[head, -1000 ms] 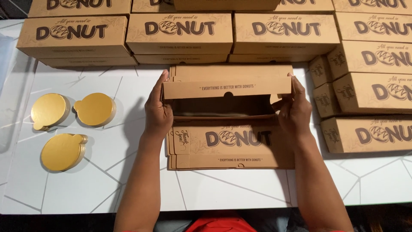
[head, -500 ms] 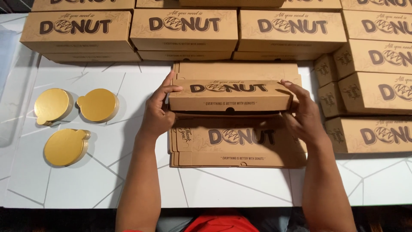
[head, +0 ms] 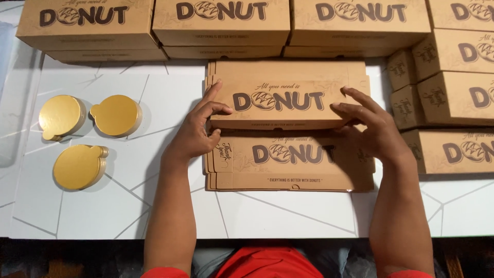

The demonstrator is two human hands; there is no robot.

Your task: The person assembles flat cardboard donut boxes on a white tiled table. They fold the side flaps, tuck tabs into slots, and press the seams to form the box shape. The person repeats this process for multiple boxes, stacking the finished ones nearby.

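Two hands: the left hand (head: 198, 131) and right hand (head: 373, 128) flank one folded-up brown cardboard box (head: 280, 100), each at one end.
Box look: flat-topped, rectangular, kraft brown, with dark lettering and a faint leaf pattern on its lid.
Box place: centre of the white surface (head: 113, 206), sitting on a stack of flat unfolded box blanks (head: 288, 162) of the same print.
Left hand: fingers (head: 218, 108) curled, tips touching the box's left end, thumb at its lower front edge.
Right hand: fingers spread, tips resting on the lid's right part and front corner; no closed grasp.
Around: rows of finished boxes (head: 221, 20) along the far edge and more piled on the right; three stacks of round gold cake boards (head: 116, 114) lie well to the left.
Hard to make out: the box's right front corner is covered by the right hand; boxes at the top and right are cut off by the frame; how many blanks are in the stack cannot be told.
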